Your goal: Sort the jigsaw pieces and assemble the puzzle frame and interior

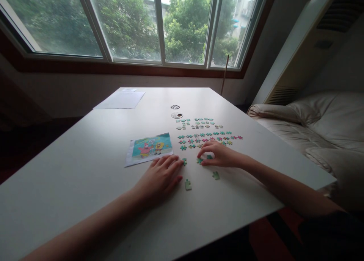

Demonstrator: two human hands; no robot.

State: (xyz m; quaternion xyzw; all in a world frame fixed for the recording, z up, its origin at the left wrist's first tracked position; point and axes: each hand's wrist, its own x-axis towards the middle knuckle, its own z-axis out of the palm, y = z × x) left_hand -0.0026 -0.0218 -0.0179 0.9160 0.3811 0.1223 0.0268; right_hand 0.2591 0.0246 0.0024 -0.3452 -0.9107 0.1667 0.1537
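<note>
- Bare left forearm [93, 225] lies nearest the camera, coming in from the lower left over the white surface [241, 200].
- Left hand [163, 174] rests palm down, fingers loosely spread, index fingertip at the edge of a teal puzzle piece [184, 162].
- Right hand [220, 155] curves thumb and index finger into a ring, their tips pinching a mottled piece [199, 161]; whether it is lifted, I cannot tell. Another teal bit [209, 156] shows inside the ring.
- One pale green piece [188, 184] lies near the left thumb; a second green piece [216, 175] sits on the near side of the right hand.
- Rows of pieces [202, 135] spread beyond the hands in a nearer and a farther block, teal, pink and yellow.
- Printed picture [152, 145] with cartoon figures lies just beyond the left hand, near the rows' left end.
- Two small round things, one [177, 115] nearer and one [175, 107] farther, lie past the rows; whether they hold anything is too small to tell.
- White sheets [119, 100] reach the surface's far left edge.
- Broad white room runs left of the picture; at right, the edge slants toward a pale sofa [278, 128].
</note>
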